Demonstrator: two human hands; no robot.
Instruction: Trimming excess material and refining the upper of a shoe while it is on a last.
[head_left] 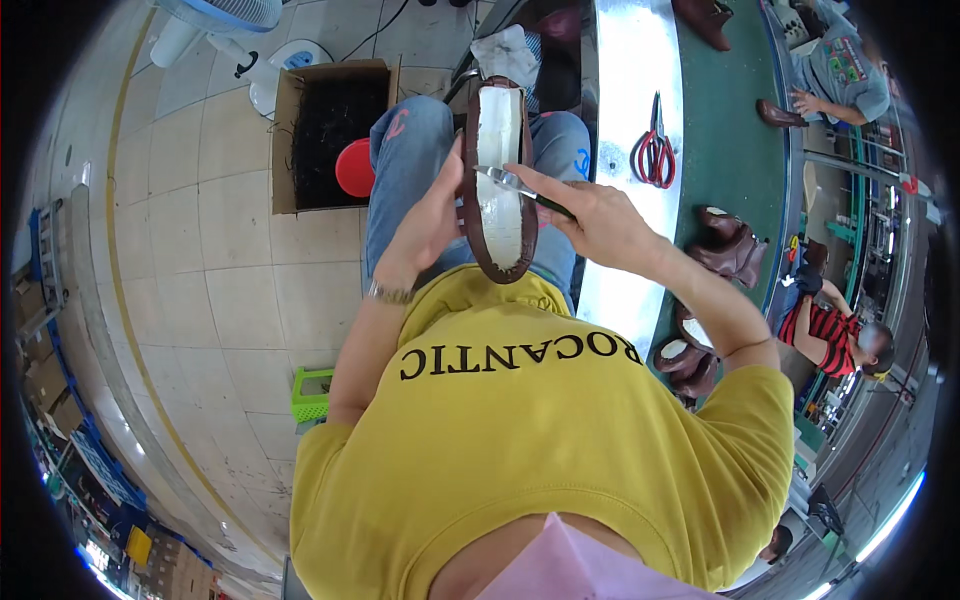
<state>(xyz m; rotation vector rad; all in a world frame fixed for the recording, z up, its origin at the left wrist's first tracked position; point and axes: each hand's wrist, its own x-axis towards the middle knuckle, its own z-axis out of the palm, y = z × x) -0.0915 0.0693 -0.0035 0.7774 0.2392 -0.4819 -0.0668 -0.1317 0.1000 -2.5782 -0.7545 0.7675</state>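
Left hand [432, 215], fingers closed around the brown shoe [497, 180], sole up over the lap; right hand [590, 215], fingers clamped on a brush [520, 187] touching the white sole.

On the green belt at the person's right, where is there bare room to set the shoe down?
Bare green belt lies between the red-handled scissors and the far rail, short of the brown boots. The shiny metal strip above the scissors is also free. Nearer the person it is crowded with boots. The left hand holds the shoe; the right hand holds a tool on it.
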